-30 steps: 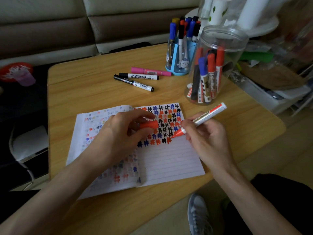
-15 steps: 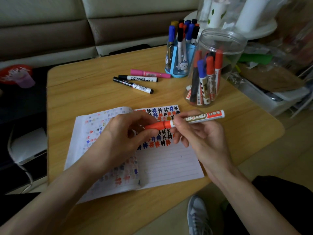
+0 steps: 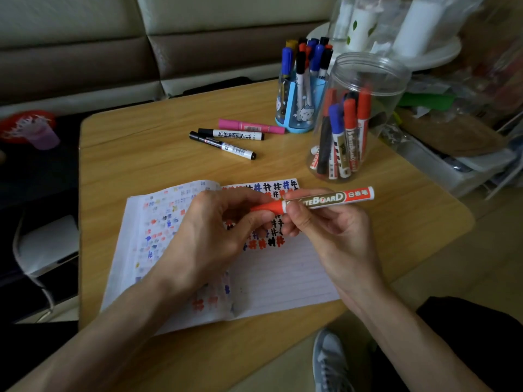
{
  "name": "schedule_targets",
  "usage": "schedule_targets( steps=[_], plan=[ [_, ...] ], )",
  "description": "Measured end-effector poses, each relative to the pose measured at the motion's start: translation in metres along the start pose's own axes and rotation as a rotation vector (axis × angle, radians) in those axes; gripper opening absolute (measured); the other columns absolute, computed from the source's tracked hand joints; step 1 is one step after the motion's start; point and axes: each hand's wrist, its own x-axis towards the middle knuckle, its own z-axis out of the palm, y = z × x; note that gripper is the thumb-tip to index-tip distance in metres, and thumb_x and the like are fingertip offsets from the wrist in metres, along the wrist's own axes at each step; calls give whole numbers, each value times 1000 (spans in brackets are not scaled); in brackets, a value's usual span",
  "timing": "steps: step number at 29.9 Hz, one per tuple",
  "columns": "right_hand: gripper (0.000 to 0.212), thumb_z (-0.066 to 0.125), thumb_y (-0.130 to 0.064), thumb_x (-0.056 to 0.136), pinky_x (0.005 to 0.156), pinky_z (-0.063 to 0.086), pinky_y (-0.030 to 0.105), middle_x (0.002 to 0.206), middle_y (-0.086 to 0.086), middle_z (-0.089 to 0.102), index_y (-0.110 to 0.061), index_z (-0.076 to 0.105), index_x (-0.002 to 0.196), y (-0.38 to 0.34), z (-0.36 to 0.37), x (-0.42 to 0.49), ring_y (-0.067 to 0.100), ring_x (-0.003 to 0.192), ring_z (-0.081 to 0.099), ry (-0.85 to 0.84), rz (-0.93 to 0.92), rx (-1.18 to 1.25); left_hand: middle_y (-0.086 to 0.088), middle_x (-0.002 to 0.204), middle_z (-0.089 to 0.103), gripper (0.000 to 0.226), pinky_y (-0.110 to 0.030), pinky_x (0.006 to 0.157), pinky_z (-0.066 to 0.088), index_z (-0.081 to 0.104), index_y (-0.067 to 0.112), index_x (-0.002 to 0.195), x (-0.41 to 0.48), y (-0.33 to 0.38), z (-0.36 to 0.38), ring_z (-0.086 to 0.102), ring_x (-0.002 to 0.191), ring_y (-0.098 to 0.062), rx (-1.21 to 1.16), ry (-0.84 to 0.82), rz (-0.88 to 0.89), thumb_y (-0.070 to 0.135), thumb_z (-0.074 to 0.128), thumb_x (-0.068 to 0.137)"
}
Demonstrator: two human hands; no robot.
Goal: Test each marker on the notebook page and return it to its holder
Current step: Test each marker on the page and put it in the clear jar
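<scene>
Wood table (image 3: 135, 171): R hand (image 3: 336, 239) grips red marker (image 3: 325, 198) by barrel, L hand (image 3: 212, 239) pinches its cap (image 3: 268, 207), axis crosswise, clear jar (image 3: 389, 89) just beyond, nearer R hand.

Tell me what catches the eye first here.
The left hand and right hand together hold a red whiteboard marker level above the notebook, whose page is crowded with red, blue and black hash marks. Behind to the right stands a clear jar of markers, with a blue holder behind it.
</scene>
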Motion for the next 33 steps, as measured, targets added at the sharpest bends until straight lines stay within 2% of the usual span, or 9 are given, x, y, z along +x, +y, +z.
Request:
schedule_targets(
  steps=[4, 7, 11, 14, 18, 20, 24, 29, 33],
  plan=[
    [22, 73, -17, 87, 70, 57, 25, 84, 10, 74, -4, 75, 105, -4, -4, 5, 20, 74, 67, -14, 56, 14, 6, 84, 77, 17, -29, 75, 59, 76, 18, 105, 6, 3, -1, 74, 79, -10, -10, -66, -25, 25, 68, 91],
    [34, 78, -24, 83, 73, 55, 26, 87, 8, 71, -6, 75, 112, -15, -17, 17, 16, 77, 62, -38, 160, 61, 5, 84, 77, 19, -32, 71, 60, 74, 21, 102, 13, 9, -2, 74, 77, -14, -64, -60, -71, 34, 68, 89],
    [38, 80, -32, 82, 74, 51, 25, 96, 0, 72, -14, 74, 116, -34, -44, 35, 11, 80, 61, 86, 156, 48, 2, 88, 79, 25, -21, 69, 59, 75, 16, 102, 27, 20, -14, 76, 82, -15, -223, 89, -138, 33, 70, 83],
    [37, 82, -31, 82, 73, 54, 20, 109, -3, 77, -21, 74, 117, -37, -63, 45, 5, 92, 71, 256, 90, -62, 1, 96, 79, 29, -24, 73, 61, 73, 16, 104, 45, 39, -21, 76, 89, -15, -324, 189, -123, 34, 68, 82],
    [40, 87, -30, 80, 83, 56, 22, 111, -8, 74, -27, 71, 116, -33, -77, 56, 3, 101, 70, 326, 47, -228, 0, 104, 78, 26, -24, 74, 60, 71, 14, 111, 80, 71, -20, 76, 93, -18, -378, 279, -34, 29, 67, 90],
    [44, 90, -29, 77, 81, 55, 19, 108, -11, 70, -31, 67, 115, -31, -81, 64, 2, 97, 69, 351, 20, -284, 1, 104, 78, 20, -24, 73, 60, 71, 14, 111, 100, 87, -17, 76, 90, -16, -317, 317, 36, 25, 67, 95],
    [60, 92, -32, 73, 78, 57, 26, 119, -7, 62, -30, 61, 125, -27, -89, 75, 13, 100, 66, 369, -41, -387, 4, 95, 78, 11, -19, 70, 57, 72, 17, 106, 141, 107, -5, 74, 85, -8, -120, 353, 152, 23, 67, 98],
    [73, 91, -41, 70, 71, 52, 12, 127, -2, 57, -27, 55, 132, -28, -92, 80, 11, 107, 62, 340, -80, -383, 16, 95, 72, 14, -11, 80, 55, 74, 19, 108, 178, 95, 18, 70, 88, 5, 155, 200, 157, 24, 69, 96],
    [73, 91, -42, 71, 73, 51, 10, 129, -2, 56, -30, 54, 132, -26, -96, 84, 11, 110, 61, 336, -79, -369, 17, 96, 70, 23, -19, 75, 58, 64, 29, 115, 184, 87, 36, 68, 93, 3, 220, 76, 146, 28, 71, 93]
  ],
)
